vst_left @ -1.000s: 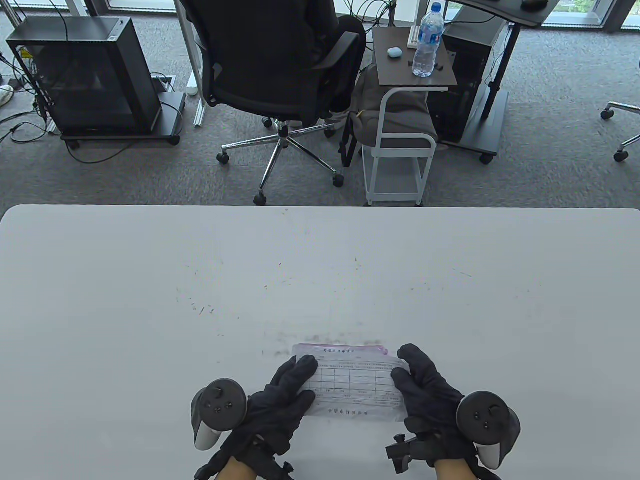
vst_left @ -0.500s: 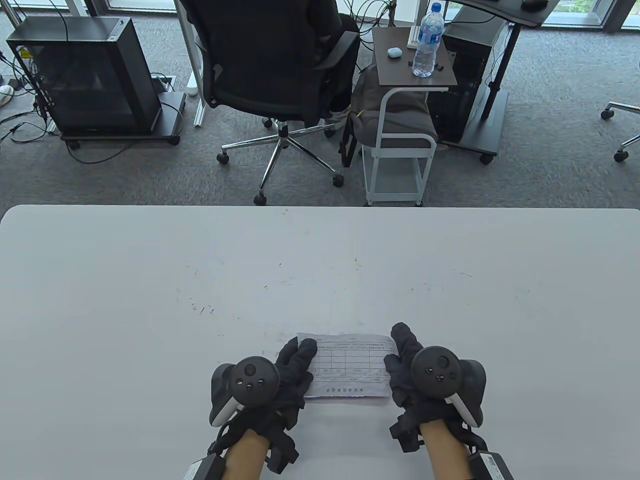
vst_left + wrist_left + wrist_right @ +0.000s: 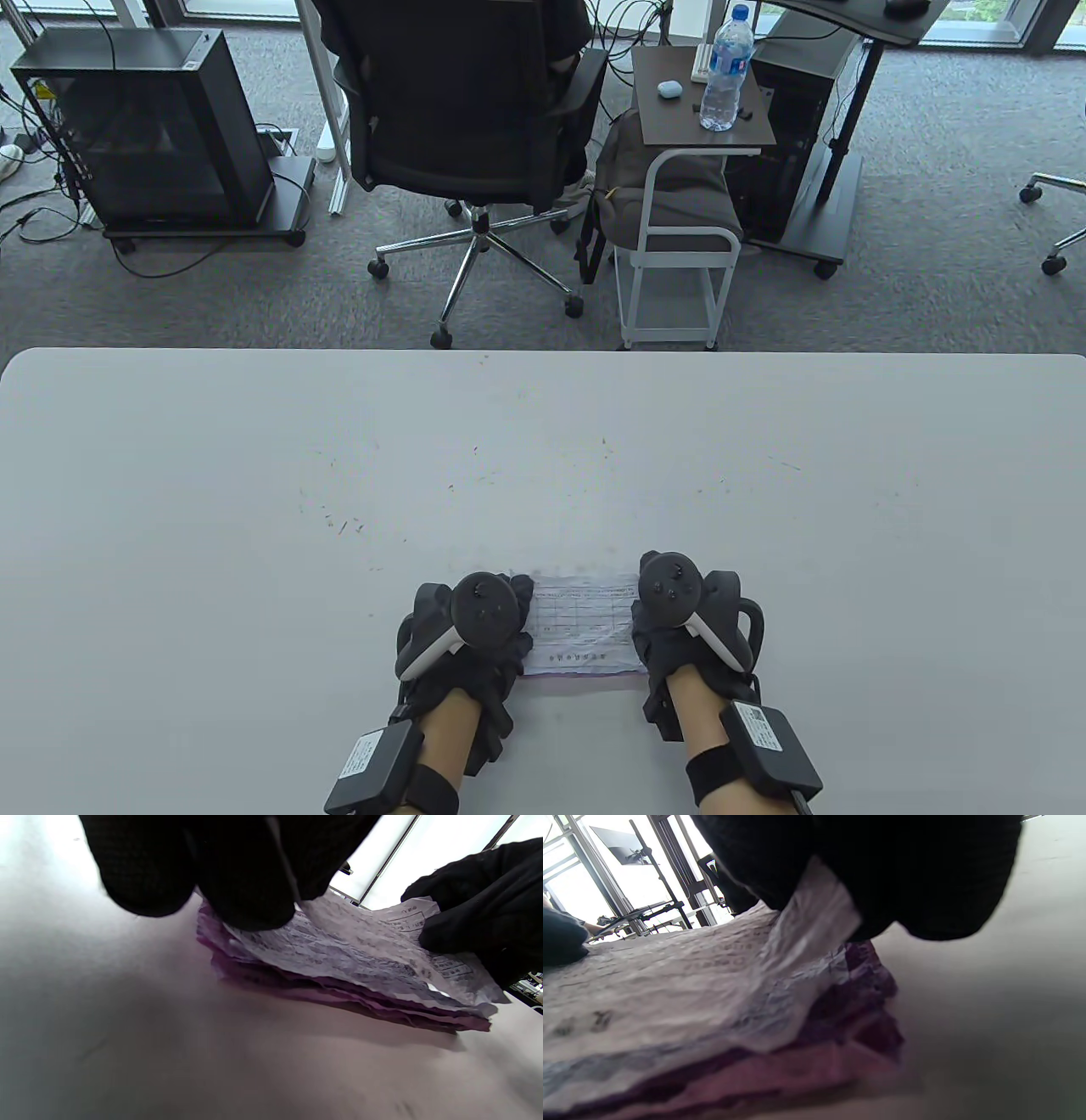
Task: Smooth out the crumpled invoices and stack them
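Note:
A stack of creased invoices [image 3: 581,628], white on top and purple beneath, lies near the white table's [image 3: 543,458] front edge. My left hand [image 3: 513,632] stands on edge at the stack's left end. In the left wrist view its fingers [image 3: 246,878] curl over that end of the stack [image 3: 339,976], with a paper edge between them. My right hand [image 3: 643,632] grips the right end. In the right wrist view the top white sheet [image 3: 814,921] bends up into its fingers [image 3: 903,870], above the purple sheets [image 3: 840,1018]. The trackers hide the fingertips from above.
Beyond the table's far edge stand a black office chair [image 3: 475,110] with a person seated in it, a small side table [image 3: 704,119] carrying a water bottle [image 3: 725,68], and a black computer case [image 3: 144,127]. Faint scuff marks dot the table's middle.
Both hands have turned from lying flat on the paper to standing on edge and have closed in on the stack's two ends. The forearms have come further into view.

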The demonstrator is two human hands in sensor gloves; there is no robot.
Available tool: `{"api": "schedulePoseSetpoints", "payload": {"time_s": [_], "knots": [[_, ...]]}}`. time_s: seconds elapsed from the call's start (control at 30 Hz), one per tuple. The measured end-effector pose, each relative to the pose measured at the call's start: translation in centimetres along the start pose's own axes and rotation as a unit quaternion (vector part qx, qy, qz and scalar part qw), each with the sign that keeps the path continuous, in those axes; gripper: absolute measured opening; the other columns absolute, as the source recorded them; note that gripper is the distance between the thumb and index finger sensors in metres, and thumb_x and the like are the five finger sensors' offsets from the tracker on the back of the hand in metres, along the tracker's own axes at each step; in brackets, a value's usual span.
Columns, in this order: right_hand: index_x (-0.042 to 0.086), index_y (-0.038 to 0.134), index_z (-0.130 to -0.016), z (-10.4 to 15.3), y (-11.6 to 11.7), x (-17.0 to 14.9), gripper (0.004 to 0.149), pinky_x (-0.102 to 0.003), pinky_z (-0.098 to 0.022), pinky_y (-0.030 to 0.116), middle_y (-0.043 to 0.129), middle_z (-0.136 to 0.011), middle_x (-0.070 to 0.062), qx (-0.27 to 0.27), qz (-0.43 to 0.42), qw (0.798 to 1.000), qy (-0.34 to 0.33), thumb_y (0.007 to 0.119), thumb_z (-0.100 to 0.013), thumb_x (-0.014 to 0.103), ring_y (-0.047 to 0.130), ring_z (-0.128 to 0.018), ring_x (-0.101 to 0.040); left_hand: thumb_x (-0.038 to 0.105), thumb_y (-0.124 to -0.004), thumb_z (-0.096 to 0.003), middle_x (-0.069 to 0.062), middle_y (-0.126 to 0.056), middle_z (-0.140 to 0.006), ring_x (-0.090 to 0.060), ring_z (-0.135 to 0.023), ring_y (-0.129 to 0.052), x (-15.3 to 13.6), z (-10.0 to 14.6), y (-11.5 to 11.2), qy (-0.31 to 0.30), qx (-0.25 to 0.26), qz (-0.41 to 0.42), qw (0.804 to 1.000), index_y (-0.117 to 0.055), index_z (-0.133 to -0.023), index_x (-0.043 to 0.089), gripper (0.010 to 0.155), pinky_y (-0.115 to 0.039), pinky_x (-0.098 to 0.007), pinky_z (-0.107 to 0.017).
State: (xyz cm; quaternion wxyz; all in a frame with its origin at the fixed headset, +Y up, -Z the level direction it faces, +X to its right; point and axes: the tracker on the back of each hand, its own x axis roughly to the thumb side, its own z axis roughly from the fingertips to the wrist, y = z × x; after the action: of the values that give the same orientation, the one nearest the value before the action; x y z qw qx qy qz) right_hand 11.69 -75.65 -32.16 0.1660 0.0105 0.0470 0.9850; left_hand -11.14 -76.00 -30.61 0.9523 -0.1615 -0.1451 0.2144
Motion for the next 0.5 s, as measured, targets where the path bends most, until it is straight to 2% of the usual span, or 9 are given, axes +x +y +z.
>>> {"api": "schedulePoseSetpoints", "payload": {"time_s": [0.33,0.5], "knots": [[0.007,0.054,-0.099,-0.5,1.9,1.1,0.06,-0.039,-0.032,0.089,0.087,-0.075,-0.017,0.014,0.083,0.996,-0.004,0.084,-0.048,0.018,0.095,-0.046,-0.02,0.017,-0.085,-0.0529,-0.023,-0.046,-0.107,-0.019,-0.044,-0.099,-0.3,-0.9,-0.9,0.046,-0.026,-0.005,0.999,-0.058,-0.108,0.006,0.062,-0.087,-0.04,-0.038],[0.008,0.053,-0.1,-0.3,2.4,1.7,0.063,-0.037,-0.033,0.089,0.084,-0.077,-0.014,0.005,0.155,0.988,-0.001,0.086,-0.048,0.022,0.094,-0.046,-0.018,0.023,-0.088,-0.0516,-0.023,-0.046,-0.107,-0.021,-0.046,-0.097,0.0,-0.9,-1.1,0.082,-0.049,-0.116,0.989,-0.061,-0.107,0.006,0.064,-0.085,-0.043,-0.039]]}}
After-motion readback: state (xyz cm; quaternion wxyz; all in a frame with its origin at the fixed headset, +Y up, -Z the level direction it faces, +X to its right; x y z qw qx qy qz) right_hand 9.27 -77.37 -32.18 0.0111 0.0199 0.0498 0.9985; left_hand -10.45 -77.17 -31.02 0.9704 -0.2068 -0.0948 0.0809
